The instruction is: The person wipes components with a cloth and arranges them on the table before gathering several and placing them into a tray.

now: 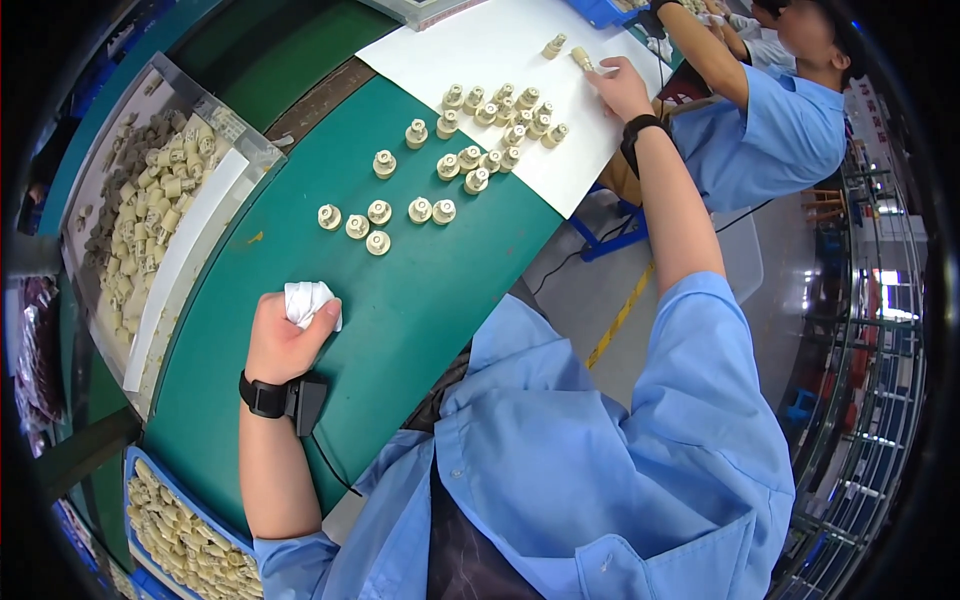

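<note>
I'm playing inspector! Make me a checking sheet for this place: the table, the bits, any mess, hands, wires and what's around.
Surface: green top, partly covered by a white sheet.
Job's things: cream parts stand in loose groups on both; more lie heaped in a clear-sided bin and a blue bin.
Clutter: a small yellow fleck; mark or scrap, I can't tell.
Left hand: closed around a white cloth.
Right hand: fingers at a tilted part over the sheet; grip unclear.
Cables: a black cable hangs from the left wristband.
Surroundings: another person in blue; a yellow floor line.
</note>
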`<state>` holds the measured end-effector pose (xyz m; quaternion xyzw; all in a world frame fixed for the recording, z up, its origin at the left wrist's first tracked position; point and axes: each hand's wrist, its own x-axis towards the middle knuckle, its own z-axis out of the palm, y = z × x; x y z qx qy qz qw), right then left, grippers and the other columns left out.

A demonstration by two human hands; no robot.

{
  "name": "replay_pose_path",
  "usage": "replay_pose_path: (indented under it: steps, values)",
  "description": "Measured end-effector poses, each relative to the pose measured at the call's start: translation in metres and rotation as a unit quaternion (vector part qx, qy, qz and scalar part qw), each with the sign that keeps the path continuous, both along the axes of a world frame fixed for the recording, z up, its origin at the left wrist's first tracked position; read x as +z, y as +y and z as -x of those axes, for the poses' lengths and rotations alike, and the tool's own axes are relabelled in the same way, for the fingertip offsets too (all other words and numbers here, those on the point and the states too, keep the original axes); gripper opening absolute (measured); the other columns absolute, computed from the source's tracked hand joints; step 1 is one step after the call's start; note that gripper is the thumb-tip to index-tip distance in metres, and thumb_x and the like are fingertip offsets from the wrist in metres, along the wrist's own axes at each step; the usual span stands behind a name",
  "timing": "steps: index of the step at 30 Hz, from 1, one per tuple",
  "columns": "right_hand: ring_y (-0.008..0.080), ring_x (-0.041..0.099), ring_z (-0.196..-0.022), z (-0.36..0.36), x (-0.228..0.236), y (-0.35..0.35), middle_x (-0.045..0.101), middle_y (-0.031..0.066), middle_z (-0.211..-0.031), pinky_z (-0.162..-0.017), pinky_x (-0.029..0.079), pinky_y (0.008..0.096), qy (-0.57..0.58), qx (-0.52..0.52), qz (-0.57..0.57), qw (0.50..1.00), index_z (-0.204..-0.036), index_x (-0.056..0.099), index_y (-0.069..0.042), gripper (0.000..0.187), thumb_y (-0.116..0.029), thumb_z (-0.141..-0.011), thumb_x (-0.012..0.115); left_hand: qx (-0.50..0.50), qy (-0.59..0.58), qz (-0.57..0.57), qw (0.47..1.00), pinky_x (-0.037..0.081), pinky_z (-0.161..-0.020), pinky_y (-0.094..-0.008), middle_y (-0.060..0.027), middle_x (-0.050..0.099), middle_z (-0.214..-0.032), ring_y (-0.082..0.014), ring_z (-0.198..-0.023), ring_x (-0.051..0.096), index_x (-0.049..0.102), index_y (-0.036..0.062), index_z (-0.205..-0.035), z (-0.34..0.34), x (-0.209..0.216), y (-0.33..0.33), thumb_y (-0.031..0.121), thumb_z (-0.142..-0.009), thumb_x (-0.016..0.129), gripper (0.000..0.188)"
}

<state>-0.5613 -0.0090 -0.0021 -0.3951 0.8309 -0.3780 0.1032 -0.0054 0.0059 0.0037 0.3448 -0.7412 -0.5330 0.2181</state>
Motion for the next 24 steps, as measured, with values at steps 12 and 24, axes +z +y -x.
replay_pose_path:
  steps: [12, 24]
  values:
    - [0.0177, 0.070, -0.066, -0.044, 0.035, 0.024, 0.070, 0.0129, -0.090, -0.053, 0.055, 0.0291, 0.047, 0.017, -0.014, 0.999, -0.108, 0.061, 0.002, 0.027, -0.020, -0.091, 0.063, 0.005, -0.002, -0.010, 1.000, 0.040, -0.052, -0.0274, -0.0017, 0.058, -0.061, -0.0092, -0.056, 0.049, 0.064, 0.0018, -0.072, 0.000, 0.000, 0.000, 0.013, -0.088, 0.067, 0.020]
    - [0.0119, 0.068, -0.069, -0.069, 0.058, 0.039, 0.068, 0.0068, -0.079, -0.052, 0.052, 0.0248, 0.069, 0.170, -0.148, 0.972, -0.100, 0.065, 0.001, 0.021, -0.018, -0.091, 0.066, -0.003, -0.011, -0.006, 1.000, 0.041, -0.054, -0.0275, -0.0012, 0.058, -0.062, -0.0092, -0.058, 0.050, 0.063, 0.0018, -0.073, 0.000, -0.001, -0.001, 0.015, -0.088, 0.067, 0.021]
